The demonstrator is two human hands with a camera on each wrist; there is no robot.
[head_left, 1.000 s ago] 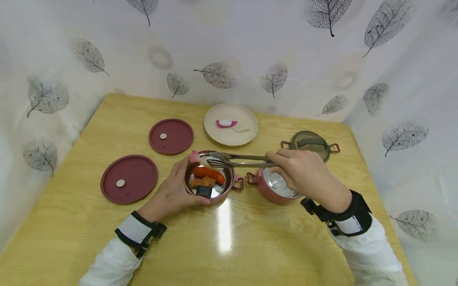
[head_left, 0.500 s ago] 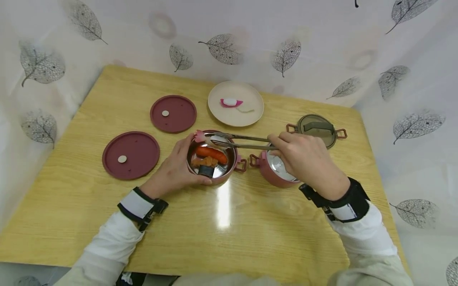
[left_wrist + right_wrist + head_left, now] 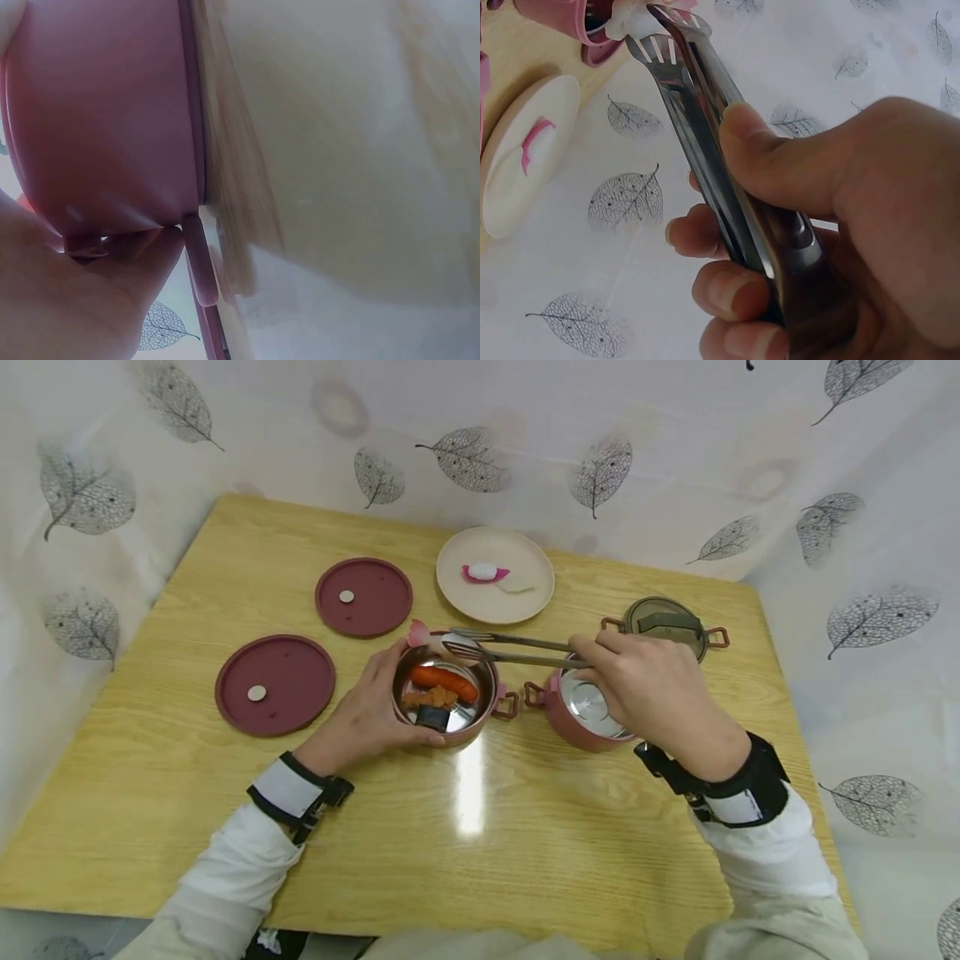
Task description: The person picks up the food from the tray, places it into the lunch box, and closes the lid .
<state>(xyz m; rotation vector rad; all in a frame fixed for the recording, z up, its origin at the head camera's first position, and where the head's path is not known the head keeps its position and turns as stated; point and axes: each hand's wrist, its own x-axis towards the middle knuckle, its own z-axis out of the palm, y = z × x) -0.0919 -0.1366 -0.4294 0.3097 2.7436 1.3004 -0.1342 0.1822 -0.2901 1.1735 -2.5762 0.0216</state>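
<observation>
My left hand [image 3: 360,714] grips the near-left wall of a pink pot [image 3: 487,727] with a steel inside. A red sausage [image 3: 444,682], a brown fried piece [image 3: 431,698] and a black-wrapped roll [image 3: 432,717] lie in it. My right hand [image 3: 648,693] holds metal tongs [image 3: 525,650], thumb on one arm and fingers curled round the other. Between the slotted tips is a white food piece [image 3: 630,21] with a pink tail [image 3: 418,632], shrimp-like, over the pot's far rim. The left wrist view shows the pot's outer wall [image 3: 105,112] close up.
A second pink pot [image 3: 577,727] stands under my right hand. Behind it is a dark green lid [image 3: 666,625] on a handled piece. A cream plate [image 3: 465,597] bears a white-and-pink piece [image 3: 484,573]. Two maroon lids [image 3: 363,597] lie at left.
The head view has tilted down, so the table sits higher in it. The tongs and my right hand have shifted slightly right; the food's pink tail has risen a little. My left hand stays on the pot.
</observation>
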